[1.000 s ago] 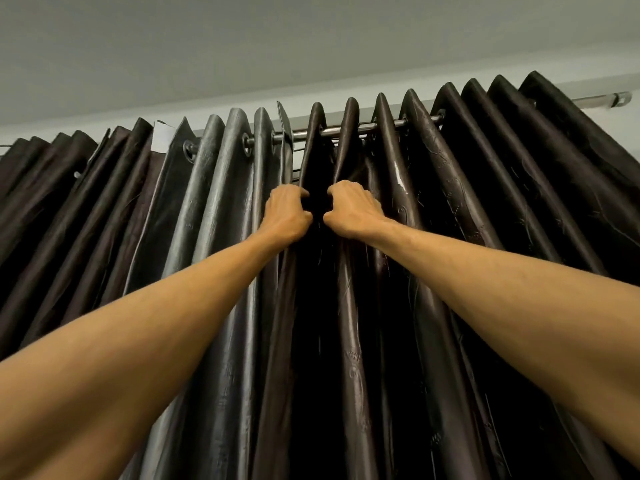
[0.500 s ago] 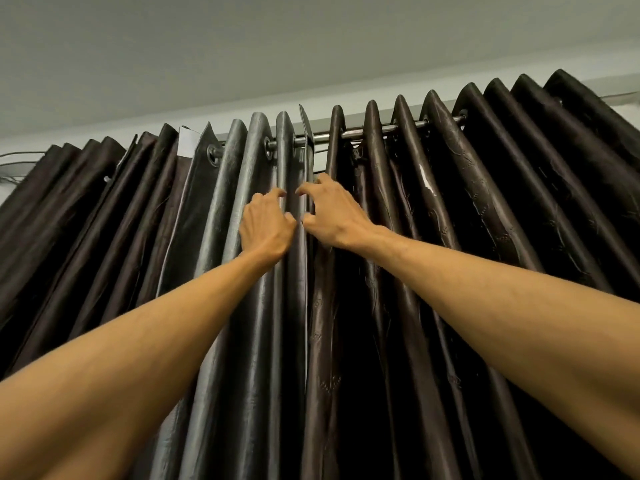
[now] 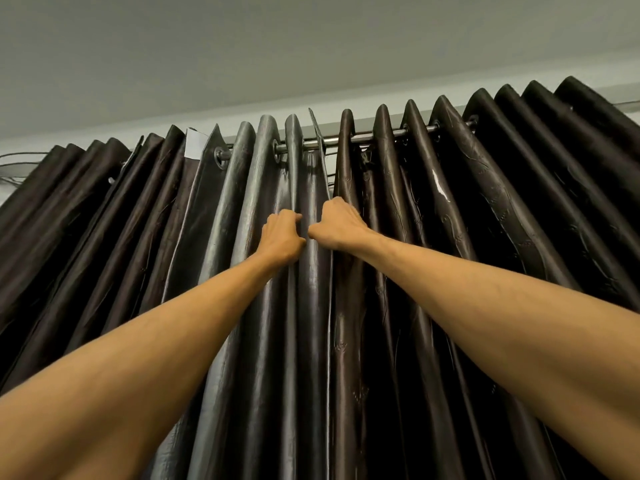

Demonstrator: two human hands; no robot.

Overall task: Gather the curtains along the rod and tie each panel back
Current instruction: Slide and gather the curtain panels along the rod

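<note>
At the far left, thin cables run along the wall behind the curtain top. The left panel hangs in deep upright folds, dark brown at its outer side and a shiny grey toward the middle. A small white tag stands up from its top edge. The tag's face is blank, and no brand or writing can be read anywhere on the fabric. Just right of the tag, a metal eyelet shows where the panel is threaded on the rod, which runs across under the pale ceiling and appears in short bare stretches between the folds.

The left hand is raised on a bare arm, with its fingers curled tightly into a grey fold near the inner edge of the left panel. The right hand is just beside it, thumbs nearly touching with a narrow gap between. It is fisted at the seam where the panels meet, apparently gripping the first fold of the right panel; its fingertips are hidden. The right panel is glossy brown with a faint embossed pattern, and its pleats are packed along the rod to the right edge.
</note>
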